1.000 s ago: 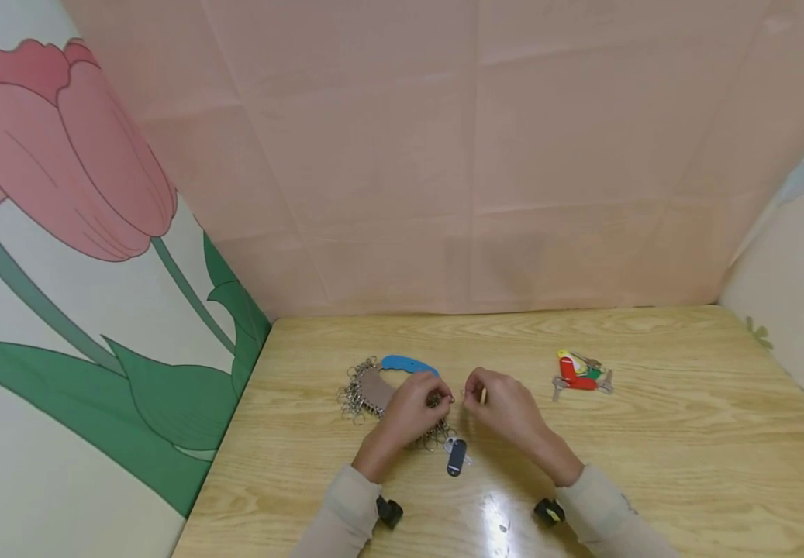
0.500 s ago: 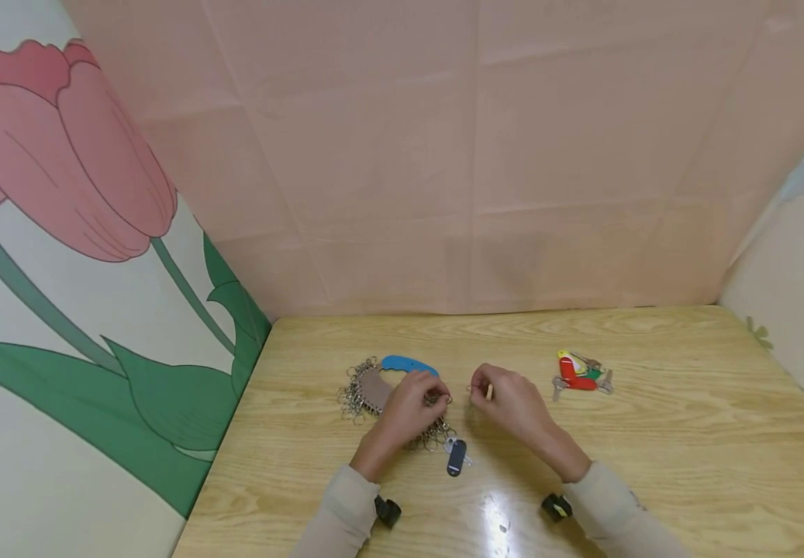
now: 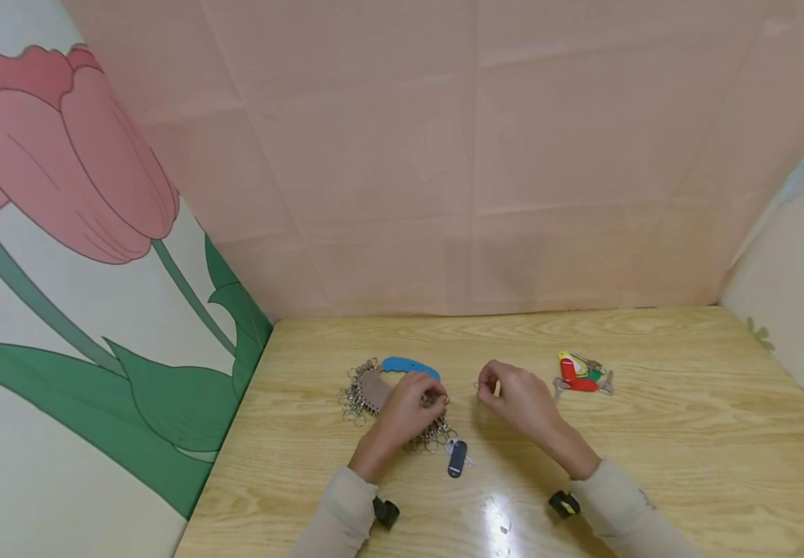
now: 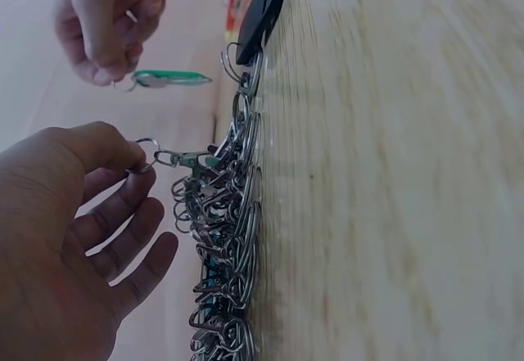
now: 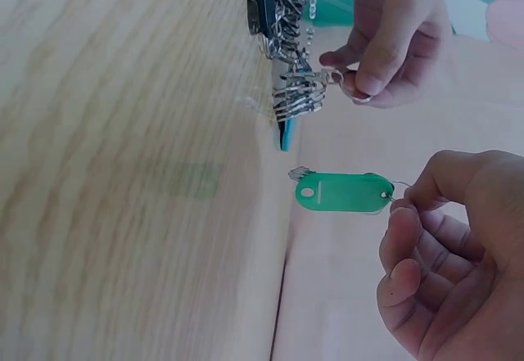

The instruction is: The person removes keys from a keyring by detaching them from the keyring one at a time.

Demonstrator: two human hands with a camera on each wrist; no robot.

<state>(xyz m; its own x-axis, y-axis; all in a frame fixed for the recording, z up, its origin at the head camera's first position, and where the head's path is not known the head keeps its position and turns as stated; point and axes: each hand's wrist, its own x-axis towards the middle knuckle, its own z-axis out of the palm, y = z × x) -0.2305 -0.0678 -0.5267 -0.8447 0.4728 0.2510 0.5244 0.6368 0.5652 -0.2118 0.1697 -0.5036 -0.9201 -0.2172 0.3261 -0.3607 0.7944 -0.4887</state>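
My left hand pinches a small metal key ring between thumb and index finger. That ring is linked to the edge of a curved brown key holder fringed with several rings and clasps. To its right, my right hand pinches the wire ring of a green key tag, which hangs above the table. A key tip shows behind the tag. A dark key tag lies on the table, attached at the holder's near end. My left hand hides part of the holder in the head view.
A blue curved strip lies at the holder's far side. Further right, a small pile of red, yellow and green key tags with keys lies on the wooden table. Walls border the table at the back and sides.
My right hand has drawn away to the right with the green key tag, widening the gap between the hands. My left hand has shifted slightly left, still pinching the ring.
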